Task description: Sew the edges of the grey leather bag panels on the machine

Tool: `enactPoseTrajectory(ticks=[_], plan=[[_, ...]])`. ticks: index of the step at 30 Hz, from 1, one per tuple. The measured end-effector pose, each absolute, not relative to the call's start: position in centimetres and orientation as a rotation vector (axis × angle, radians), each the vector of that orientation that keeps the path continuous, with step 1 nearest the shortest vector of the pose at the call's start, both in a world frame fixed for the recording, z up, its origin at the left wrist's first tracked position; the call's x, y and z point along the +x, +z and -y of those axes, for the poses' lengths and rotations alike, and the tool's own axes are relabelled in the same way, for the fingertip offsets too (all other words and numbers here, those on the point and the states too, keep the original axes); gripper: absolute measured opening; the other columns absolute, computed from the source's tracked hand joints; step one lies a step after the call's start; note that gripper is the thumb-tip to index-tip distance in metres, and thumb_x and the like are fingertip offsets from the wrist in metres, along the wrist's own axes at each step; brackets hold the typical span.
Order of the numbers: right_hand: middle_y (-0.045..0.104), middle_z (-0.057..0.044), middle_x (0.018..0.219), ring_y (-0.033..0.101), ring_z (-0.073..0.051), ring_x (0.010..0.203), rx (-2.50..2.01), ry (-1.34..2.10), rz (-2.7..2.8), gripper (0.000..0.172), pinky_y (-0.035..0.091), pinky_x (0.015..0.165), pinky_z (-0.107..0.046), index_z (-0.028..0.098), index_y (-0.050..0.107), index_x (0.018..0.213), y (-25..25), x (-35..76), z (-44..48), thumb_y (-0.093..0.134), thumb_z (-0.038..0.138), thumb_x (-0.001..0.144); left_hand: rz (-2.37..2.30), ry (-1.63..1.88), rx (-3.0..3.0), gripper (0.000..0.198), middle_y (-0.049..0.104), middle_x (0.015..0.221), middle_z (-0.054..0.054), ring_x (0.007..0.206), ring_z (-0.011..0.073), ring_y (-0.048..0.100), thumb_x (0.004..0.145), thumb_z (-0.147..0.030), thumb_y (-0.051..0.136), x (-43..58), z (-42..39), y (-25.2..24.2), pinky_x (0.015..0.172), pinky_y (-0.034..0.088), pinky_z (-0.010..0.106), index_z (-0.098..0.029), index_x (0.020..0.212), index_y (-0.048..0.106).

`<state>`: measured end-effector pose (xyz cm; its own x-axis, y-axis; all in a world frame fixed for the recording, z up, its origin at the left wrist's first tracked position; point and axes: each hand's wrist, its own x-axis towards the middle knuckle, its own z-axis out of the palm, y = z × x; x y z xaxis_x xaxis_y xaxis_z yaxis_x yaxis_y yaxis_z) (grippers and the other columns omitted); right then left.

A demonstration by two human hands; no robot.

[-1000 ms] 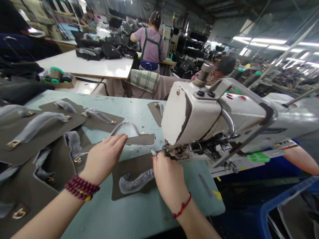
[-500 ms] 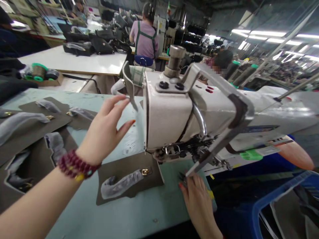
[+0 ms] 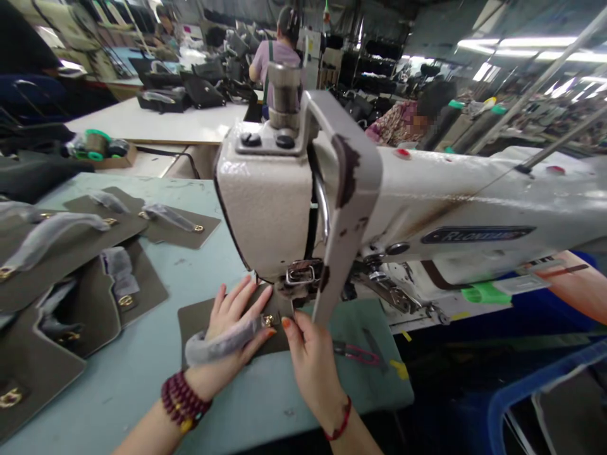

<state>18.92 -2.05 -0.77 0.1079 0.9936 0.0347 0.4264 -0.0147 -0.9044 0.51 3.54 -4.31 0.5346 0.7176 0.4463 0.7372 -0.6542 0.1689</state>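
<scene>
My left hand point(image 3: 232, 311) lies with fingers spread on a grey-brown panel point(image 3: 190, 323), under its plastic-wrapped handle point(image 3: 222, 344). A gold metal fitting point(image 3: 269, 320) joins the handle's right end to the panel. At the panel's right edge, my right hand point(image 3: 313, 363) pinches it between thumb and fingers, right below the head of a white sewing machine point(image 3: 265, 215). The machine's metal bracket and head hide the needle area and the panel's far corner. Pink-handled thread snips point(image 3: 363, 355) lie on the green table just right of my right hand.
Several similar panels point(image 3: 159, 294) with wrapped handles cover the table's left side. A blue bin point(image 3: 496, 411) holding pieces stands at lower right. Beyond are a white table point(image 3: 203, 129) with black bags, thread spools point(image 3: 97, 145) and co-workers, one in a lilac shirt point(image 3: 260, 60).
My left hand has come down from a raised piece beside the machine onto the panel, under the handle. My right hand has moved left from the snips to the panel's edge.
</scene>
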Motion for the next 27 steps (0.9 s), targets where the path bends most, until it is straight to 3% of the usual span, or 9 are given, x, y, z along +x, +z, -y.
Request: enactPoseTrajectory(ticks=[2,5,14,22,27], plan=[[0.055,0.0,0.063,0.046,-0.013,0.057,-1.487,0.968,1.358,0.038,0.031,0.054,-0.022,0.016,0.061,0.077,-0.9,18.6,2.2,0.042,0.038,0.101,1.084,-0.628,-2.741,0.055,0.059,0.134,0.017,0.118,0.0386,0.055,0.091,-0.044,0.056,0.0,-5.0,-1.4,0.094,0.048,0.054,-0.027,0.143,0.048],[0.05,0.002,0.063,0.043,-0.012,0.059,-1.382,1.066,1.212,0.039,0.032,0.056,-0.021,0.016,0.057,0.072,-0.8,18.2,2.4,0.044,0.04,0.099,0.948,-0.452,-2.69,0.045,0.068,0.119,0.015,0.105,0.0397,0.06,0.087,-0.047,0.062,-0.5,-5.4,2.2,0.081,0.05,0.052,-0.028,0.127,0.064],[0.053,0.0,0.068,0.05,-0.015,0.07,-1.396,1.114,1.078,0.039,0.038,0.063,-0.022,0.016,0.061,0.075,-0.8,17.8,1.7,0.044,0.043,0.098,1.054,-0.192,-2.683,0.036,0.07,0.11,0.012,0.104,0.0382,0.06,0.088,-0.043,0.062,0.3,-6.0,3.3,0.082,0.049,0.051,-0.028,0.12,0.068],[0.05,-0.001,0.068,0.048,-0.015,0.07,-1.465,1.079,1.145,0.041,0.039,0.062,-0.022,0.017,0.058,0.071,-0.8,18.3,1.5,0.043,0.044,0.098,1.049,-0.585,-2.836,0.041,0.072,0.098,0.013,0.095,0.0341,0.064,0.087,-0.055,0.059,-0.4,-7.5,1.9,0.083,0.049,0.047,-0.027,0.113,0.073],[0.058,-0.002,0.073,0.058,-0.017,0.073,-1.35,1.264,1.051,0.04,0.047,0.064,-0.023,0.017,0.066,0.077,-1.3,19.4,2.3,0.049,0.048,0.096,1.273,-0.773,-2.96,0.032,0.073,0.098,0.008,0.089,0.0282,0.066,0.085,-0.053,0.064,-0.9,-7.4,1.6,0.083,0.051,0.04,-0.029,0.103,0.076]])
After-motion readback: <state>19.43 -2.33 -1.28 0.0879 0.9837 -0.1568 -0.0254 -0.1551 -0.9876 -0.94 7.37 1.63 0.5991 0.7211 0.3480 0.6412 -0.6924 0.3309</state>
